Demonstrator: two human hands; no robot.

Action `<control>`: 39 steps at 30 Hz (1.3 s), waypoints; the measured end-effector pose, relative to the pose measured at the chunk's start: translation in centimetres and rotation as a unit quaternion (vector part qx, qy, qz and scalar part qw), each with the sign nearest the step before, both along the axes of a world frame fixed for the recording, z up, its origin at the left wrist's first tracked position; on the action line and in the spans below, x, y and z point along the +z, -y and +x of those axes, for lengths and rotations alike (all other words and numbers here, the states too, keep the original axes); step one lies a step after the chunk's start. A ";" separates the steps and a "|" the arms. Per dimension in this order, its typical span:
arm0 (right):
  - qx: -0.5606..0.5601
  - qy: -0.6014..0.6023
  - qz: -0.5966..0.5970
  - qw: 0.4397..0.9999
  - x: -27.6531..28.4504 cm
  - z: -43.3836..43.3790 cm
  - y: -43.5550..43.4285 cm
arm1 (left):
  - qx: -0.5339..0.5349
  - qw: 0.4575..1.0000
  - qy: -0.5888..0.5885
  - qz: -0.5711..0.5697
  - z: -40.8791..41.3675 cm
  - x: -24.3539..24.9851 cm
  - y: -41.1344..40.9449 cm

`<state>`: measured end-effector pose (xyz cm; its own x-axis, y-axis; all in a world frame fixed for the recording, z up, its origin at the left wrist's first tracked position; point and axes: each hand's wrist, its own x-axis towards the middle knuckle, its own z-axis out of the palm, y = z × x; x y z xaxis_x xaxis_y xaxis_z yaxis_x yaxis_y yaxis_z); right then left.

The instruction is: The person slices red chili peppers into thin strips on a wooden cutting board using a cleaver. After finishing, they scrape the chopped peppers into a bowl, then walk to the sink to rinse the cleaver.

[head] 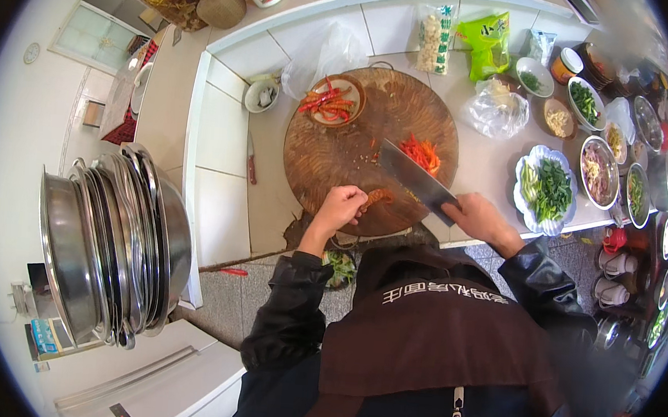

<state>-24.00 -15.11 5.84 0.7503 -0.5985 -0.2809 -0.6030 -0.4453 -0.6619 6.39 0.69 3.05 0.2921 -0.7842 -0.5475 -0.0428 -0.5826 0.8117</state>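
My right hand grips a Chinese cleaver by its handle end, the broad blade slanting up and left over the round wooden chopping block. My left hand is curled at the block's near edge, its fingers closed on the end of an orange-red chili pepper. Beyond the blade lies a pile of cut red chili strips. A brown-rimmed bowl of whole red chilies rests on the far left of the block. Small seeds and scraps dot the wood between.
A small knife lies left of the block. To the right stand a scalloped plate of chopped greens, a metal bowl of meat and several other bowls. Plastic bags sit behind. Stacked metal basins rise at far left.
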 end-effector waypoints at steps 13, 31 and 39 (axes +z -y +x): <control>0.088 -0.058 -0.148 0.983 4.2 -1.1 -4.6 | -0.071 0.827 0.482 -0.280 -5.3 -2.4 -0.4; 0.076 -0.038 -0.130 0.988 1.6 2.2 -5.2 | -0.036 0.831 0.483 -0.273 -5.0 -2.7 -1.1; 0.032 -0.053 -0.055 0.997 3.1 0.3 -4.3 | -0.001 0.802 0.549 -0.233 -2.4 -2.2 -3.4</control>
